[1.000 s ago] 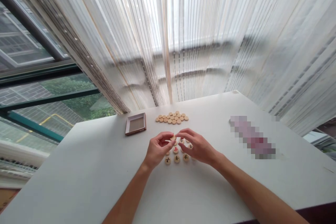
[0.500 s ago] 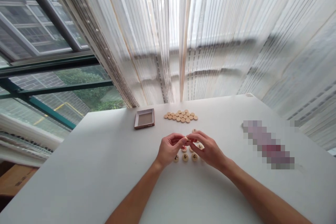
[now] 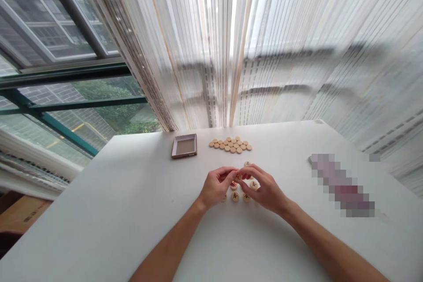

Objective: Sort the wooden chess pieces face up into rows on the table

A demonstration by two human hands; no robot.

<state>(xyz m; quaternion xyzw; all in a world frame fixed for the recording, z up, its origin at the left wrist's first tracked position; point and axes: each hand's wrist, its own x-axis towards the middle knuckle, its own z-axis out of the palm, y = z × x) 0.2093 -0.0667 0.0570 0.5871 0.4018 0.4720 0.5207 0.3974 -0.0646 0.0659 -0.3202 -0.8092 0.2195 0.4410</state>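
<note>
Both hands meet over a small group of round wooden chess pieces (image 3: 235, 196) with red and black characters, lying face up on the white table (image 3: 132, 211). My left hand (image 3: 216, 187) and my right hand (image 3: 262, 187) pinch one wooden piece (image 3: 238, 176) between their fingertips, just above the group. Farther back lies a cluster of several blank-faced wooden pieces (image 3: 230, 145).
A small brown square tray (image 3: 184, 146) sits at the back, left of the blank cluster. A blurred pink object (image 3: 342, 184) lies to the right. Striped sheer curtains hang behind the table's far edge, and a window is at the left.
The view has swung left, so everything sits further right in the picture. Both hands stay together over the face-up pieces, still pinching one piece.
</note>
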